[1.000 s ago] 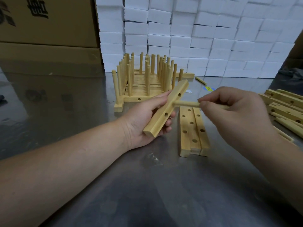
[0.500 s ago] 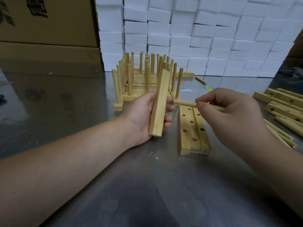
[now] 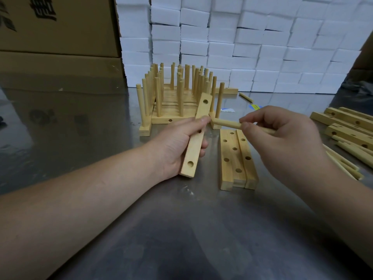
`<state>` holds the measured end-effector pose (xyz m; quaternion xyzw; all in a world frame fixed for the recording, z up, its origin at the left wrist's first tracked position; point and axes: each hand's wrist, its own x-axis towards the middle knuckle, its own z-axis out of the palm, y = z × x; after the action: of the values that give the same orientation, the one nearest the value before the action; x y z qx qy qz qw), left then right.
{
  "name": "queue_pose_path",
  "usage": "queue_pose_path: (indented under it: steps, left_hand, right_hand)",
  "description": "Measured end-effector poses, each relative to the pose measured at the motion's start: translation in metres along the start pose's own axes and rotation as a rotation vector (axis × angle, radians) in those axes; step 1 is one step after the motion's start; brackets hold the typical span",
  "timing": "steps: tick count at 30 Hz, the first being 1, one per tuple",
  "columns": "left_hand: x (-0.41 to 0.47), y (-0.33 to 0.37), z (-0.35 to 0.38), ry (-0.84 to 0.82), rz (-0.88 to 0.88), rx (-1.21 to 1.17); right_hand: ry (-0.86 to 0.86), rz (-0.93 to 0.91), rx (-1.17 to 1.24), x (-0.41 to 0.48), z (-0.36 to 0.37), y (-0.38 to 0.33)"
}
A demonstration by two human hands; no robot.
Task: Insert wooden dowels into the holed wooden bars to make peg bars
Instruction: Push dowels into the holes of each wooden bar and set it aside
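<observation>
Three holed bars point(image 3: 236, 158) lie at centre; left hand point(image 3: 177, 144) grips one bar point(image 3: 196, 136), right hand point(image 3: 282, 136) pinches one dowel point(image 3: 226, 123); lower frame open.

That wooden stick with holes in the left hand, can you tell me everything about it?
The pale flat wooden bar with round holes is light, smooth-looking wood. Two holes show on its face, one near each end; a third is partly hidden behind the thumb. The left hand holds it around the middle, tilted up off the shiny metal table. The right hand points a round wooden dowel at its side, its tip close by the thumb; whether it touches the bar is unclear.
</observation>
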<state>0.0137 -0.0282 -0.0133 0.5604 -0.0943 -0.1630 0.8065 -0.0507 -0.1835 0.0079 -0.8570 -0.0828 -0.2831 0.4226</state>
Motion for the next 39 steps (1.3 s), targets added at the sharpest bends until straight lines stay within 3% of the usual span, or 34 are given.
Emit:
queue_pose_path:
  steps: [4, 13, 16, 20, 23, 39]
  left_hand:
    - [0.000, 0.002, -0.001, -0.068, -0.060, -0.020]
    - [-0.002, 0.001, -0.002, -0.161, 0.022, 0.041]
    - [-0.001, 0.001, -0.002, -0.101, -0.001, -0.028]
    - [0.004, 0.002, -0.005, 0.087, -0.085, -0.104]
    - [0.005, 0.001, -0.004, 0.134, -0.054, -0.124]
    - [0.002, 0.003, -0.003, 0.116, -0.061, -0.120]
  right_hand:
    - [0.021, 0.024, -0.003, 0.002, -0.001, 0.001]
    - [0.066, 0.070, 0.037, 0.007, -0.005, 0.005]
    - [0.014, 0.066, 0.064, 0.005, -0.004, 0.002]
    - [-0.208, 0.029, 0.008, -0.005, 0.002, -0.007]
    - [-0.311, -0.024, -0.052, -0.011, 0.007, -0.009]
    - [-0.399, -0.239, -0.215, -0.015, 0.008, -0.020]
